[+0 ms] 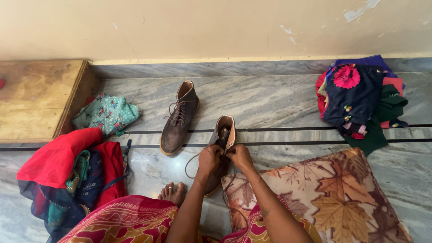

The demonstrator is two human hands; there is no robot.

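Head view shows the left hand (pixel 209 157) and right hand (pixel 239 156) side by side over the near brown boot (pixel 223 135), fingers pinched on its laces (pixel 192 163). The hands cover most of the boot's front, so the knot cannot be made out. A second boot (pixel 178 119) stands just left and farther off, fully laced. A leaf-patterned cushion (pixel 333 193) on the right hides the near boot's toe edge. The wooden board (pixel 36 96) is cut off at far left.
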